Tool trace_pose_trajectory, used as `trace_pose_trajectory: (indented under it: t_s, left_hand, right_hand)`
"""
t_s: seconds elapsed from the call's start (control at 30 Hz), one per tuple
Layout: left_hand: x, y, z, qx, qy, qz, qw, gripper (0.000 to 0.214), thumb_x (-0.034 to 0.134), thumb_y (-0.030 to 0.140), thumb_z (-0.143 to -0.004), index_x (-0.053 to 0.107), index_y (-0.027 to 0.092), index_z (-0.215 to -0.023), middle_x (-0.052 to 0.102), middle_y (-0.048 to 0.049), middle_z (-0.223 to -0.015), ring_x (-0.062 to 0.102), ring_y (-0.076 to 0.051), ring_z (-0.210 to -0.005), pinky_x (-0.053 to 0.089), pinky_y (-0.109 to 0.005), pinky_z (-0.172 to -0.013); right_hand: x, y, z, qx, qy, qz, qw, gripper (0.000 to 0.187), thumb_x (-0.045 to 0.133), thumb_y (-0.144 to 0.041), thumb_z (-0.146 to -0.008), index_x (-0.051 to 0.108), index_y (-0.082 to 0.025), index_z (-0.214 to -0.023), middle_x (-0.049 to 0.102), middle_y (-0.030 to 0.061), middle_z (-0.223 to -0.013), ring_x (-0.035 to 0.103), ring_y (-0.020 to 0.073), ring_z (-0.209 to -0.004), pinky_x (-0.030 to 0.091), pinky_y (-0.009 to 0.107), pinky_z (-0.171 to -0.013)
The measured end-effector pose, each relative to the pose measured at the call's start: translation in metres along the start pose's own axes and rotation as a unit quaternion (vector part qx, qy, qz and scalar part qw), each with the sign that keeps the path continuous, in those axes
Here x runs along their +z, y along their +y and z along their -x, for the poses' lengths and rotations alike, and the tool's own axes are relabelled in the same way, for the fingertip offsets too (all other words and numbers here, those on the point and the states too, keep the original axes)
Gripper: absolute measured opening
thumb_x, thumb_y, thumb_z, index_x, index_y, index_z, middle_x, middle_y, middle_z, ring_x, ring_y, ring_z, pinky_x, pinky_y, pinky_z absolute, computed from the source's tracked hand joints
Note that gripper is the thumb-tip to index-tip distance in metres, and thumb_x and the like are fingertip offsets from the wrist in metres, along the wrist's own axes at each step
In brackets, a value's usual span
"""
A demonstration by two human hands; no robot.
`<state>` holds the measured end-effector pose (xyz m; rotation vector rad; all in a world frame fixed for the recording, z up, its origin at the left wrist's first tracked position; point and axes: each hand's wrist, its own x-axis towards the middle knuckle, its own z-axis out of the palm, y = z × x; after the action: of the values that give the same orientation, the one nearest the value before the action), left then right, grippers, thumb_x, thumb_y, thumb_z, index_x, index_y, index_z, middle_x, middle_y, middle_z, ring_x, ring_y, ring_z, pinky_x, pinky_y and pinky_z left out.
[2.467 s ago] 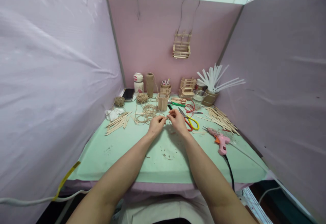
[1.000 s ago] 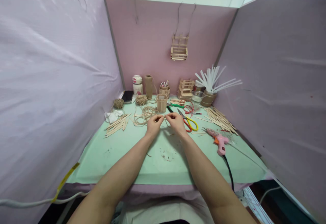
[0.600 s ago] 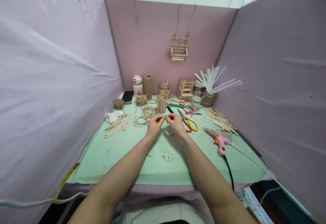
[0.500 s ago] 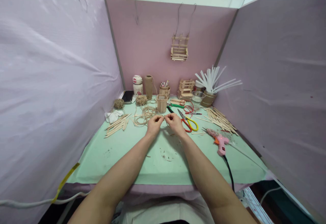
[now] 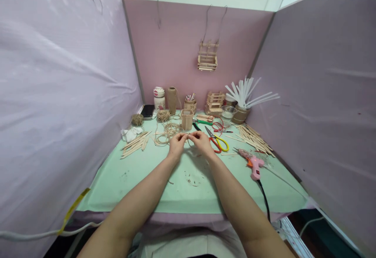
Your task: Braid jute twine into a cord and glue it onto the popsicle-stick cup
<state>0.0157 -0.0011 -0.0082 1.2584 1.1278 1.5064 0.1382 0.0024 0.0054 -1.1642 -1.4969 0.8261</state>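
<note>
Over the middle of the green tabletop, my left hand and my right hand meet fingertip to fingertip. Both are closed in a pinch on thin brown twine, a short loop of which hangs below the right fingers; the exact spot gripped is mostly hidden. Loose coils of twine lie just left of and behind my left hand. Straight behind the fingertips stands a small wooden-stick cup. Scissors with one red and one yellow handle rest close to my right hand.
A pink glue gun lies at the right, its black cord running off the front edge. Wooden sticks are piled at left, more sticks at right. Green-handled pliers, jars and a pot of white glue sticks stand or lie behind.
My fingertips have come closer together, the right hand shifting slightly left. The twine stays pinched between them, and the view has tilted very slightly.
</note>
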Motion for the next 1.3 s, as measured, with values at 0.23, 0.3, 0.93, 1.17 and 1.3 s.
trace_pose_trajectory:
  t_s: [0.23, 0.3, 0.93, 1.17, 1.3]
  left_hand:
    - [0.000, 0.000, 0.000, 0.037, -0.064, -0.074, 0.994, 0.017, 0.059, 0.032, -0.072, 0.063, 0.016, -0.069, 0.062, -0.0009, -0.065, 0.053, -0.013, -0.064, 0.039, -0.026, -0.065]
    - [0.000, 0.001, 0.001, 0.032, -0.074, -0.094, 0.992, 0.015, 0.059, 0.031, -0.071, 0.063, 0.016, -0.067, 0.062, -0.0010, -0.064, 0.054, -0.014, -0.064, 0.039, -0.026, -0.064]
    - [0.004, 0.018, 0.011, -0.047, -0.096, -0.018, 0.994, 0.024, 0.064, 0.039, -0.066, 0.067, 0.016, -0.072, 0.066, -0.0042, -0.069, 0.044, -0.011, -0.054, 0.031, -0.023, -0.052]
    - [-0.001, 0.018, 0.008, -0.038, -0.059, -0.032, 0.997, 0.021, 0.060, 0.037, -0.069, 0.064, 0.017, -0.067, 0.056, 0.0013, -0.056, 0.039, -0.009, -0.050, 0.028, -0.023, -0.052]
    - [-0.001, 0.015, 0.006, -0.014, -0.046, -0.027, 0.998, 0.018, 0.059, 0.034, -0.071, 0.064, 0.017, -0.069, 0.051, 0.0030, -0.051, 0.042, -0.010, -0.052, 0.031, -0.023, -0.054]
  right_hand:
    - [-0.003, 0.001, -0.002, 0.008, 0.026, -0.001, 1.000, 0.024, 0.058, -0.040, -0.070, 0.060, -0.017, -0.066, 0.060, 0.0009, -0.063, 0.052, 0.0145, -0.061, 0.040, 0.026, -0.059]
    - [-0.005, 0.002, -0.002, 0.002, 0.047, 0.027, 0.999, 0.022, 0.056, -0.039, -0.070, 0.060, -0.018, -0.065, 0.061, 0.0014, -0.065, 0.053, 0.0159, -0.065, 0.041, 0.028, -0.063]
    - [-0.018, 0.002, -0.010, 0.019, 0.073, -0.138, 0.988, 0.029, 0.059, -0.048, -0.068, 0.052, -0.020, -0.075, 0.049, -0.0034, -0.059, 0.043, 0.0103, -0.051, 0.038, 0.023, -0.050]
    - [-0.016, -0.013, -0.002, -0.022, 0.014, -0.131, 0.991, 0.030, 0.062, -0.049, -0.069, 0.054, -0.020, -0.070, 0.049, -0.0025, -0.057, 0.043, 0.0103, -0.053, 0.038, 0.024, -0.052]
    - [-0.014, -0.014, -0.001, -0.021, -0.013, -0.172, 0.985, 0.032, 0.060, -0.052, -0.071, 0.058, -0.020, -0.079, 0.059, 0.0002, -0.068, 0.049, 0.0109, -0.056, 0.040, 0.024, -0.053]
